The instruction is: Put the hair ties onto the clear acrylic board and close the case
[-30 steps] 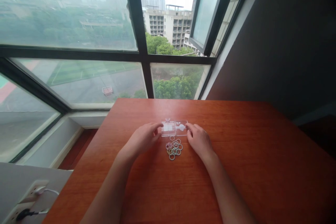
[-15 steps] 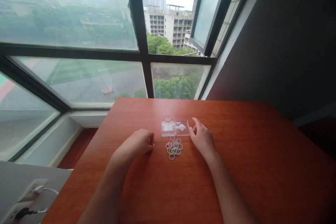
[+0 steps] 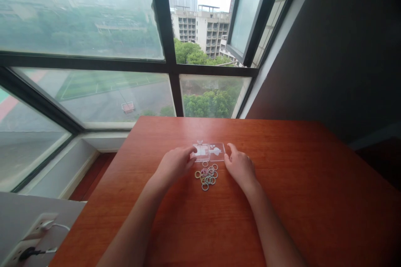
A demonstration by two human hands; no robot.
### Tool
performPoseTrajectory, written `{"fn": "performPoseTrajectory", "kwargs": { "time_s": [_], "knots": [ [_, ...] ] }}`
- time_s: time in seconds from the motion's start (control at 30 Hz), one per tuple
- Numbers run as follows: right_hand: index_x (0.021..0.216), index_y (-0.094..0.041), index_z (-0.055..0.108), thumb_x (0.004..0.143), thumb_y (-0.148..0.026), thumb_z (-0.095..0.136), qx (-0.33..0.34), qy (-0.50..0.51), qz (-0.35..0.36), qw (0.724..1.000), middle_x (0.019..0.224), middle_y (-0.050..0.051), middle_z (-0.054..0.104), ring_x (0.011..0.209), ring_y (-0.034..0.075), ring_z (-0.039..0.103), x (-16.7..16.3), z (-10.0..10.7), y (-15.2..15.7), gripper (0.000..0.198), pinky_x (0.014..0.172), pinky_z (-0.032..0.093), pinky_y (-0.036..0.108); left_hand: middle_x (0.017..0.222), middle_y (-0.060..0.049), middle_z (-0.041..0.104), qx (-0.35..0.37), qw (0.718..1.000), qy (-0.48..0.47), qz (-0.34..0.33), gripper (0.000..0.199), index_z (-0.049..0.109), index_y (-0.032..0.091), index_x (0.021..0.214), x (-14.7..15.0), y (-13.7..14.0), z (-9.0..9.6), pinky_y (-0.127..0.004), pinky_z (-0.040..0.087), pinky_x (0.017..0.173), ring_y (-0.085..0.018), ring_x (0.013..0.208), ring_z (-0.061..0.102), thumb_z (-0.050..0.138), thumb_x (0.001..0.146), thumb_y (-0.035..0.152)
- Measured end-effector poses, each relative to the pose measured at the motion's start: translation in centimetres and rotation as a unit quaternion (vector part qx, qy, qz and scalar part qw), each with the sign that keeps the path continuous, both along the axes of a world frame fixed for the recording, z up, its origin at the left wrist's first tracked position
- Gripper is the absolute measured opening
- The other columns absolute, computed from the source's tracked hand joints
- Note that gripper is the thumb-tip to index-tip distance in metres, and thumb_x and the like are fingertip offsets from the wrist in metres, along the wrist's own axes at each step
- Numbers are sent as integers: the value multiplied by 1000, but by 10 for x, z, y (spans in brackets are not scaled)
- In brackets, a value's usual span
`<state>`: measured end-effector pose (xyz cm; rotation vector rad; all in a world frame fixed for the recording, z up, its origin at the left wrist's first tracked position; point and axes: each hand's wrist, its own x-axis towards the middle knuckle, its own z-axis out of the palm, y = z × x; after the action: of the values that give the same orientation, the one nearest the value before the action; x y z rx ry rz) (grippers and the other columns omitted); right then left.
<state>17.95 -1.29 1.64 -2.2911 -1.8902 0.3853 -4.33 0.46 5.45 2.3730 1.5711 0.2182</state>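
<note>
A small clear plastic box (image 3: 202, 157) lies with its lid folded out to the right on the table. My left hand (image 3: 177, 162) has its thumb and forefinger on the box's left end. On the other side, my right hand (image 3: 241, 167) rests by the outer edge of the lid (image 3: 216, 157), thumb at the edge and forefinger held apart from it, with nothing in the hand. Just in front of the box is a loose heap of small pastel hair ties (image 3: 209, 175). One yellowish hair tie (image 3: 197, 174) sits at the heap's left side.
The reddish-brown wooden table (image 3: 188, 225) reaches to a window (image 3: 213, 96) at the back. A dark wall (image 3: 338, 50) stands at the right. Low on the left wall, a socket (image 3: 31, 238) has plugs and cables in it.
My left hand has moved right and away from me, from beside the heap to the box. The yellowish hair tie it held now lies by the heap. My right hand has barely moved.
</note>
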Motion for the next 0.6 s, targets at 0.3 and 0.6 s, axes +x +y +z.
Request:
{"fn": "performPoseTrajectory", "kwargs": {
  "time_s": [0.3,0.6],
  "knots": [
    [121,-26,58,92,-30,46,-5,-8,35,999,94,8,72,85,22,67,-5,-3,0,32,65,40,26,75,-4,69,-16,998,1,-58,18,70,22,74,-5,8,-12,-23,33,59,-16,66,59,53,81,21],
    [113,-27,61,92,-32,46,-7,-8,38,999,88,6,72,83,21,67,-5,2,-3,26,65,38,25,71,-4,69,-41,997,-17,-65,19,71,21,75,-10,6,-7,-23,34,57,-16,64,59,54,81,27]
  ]
}}
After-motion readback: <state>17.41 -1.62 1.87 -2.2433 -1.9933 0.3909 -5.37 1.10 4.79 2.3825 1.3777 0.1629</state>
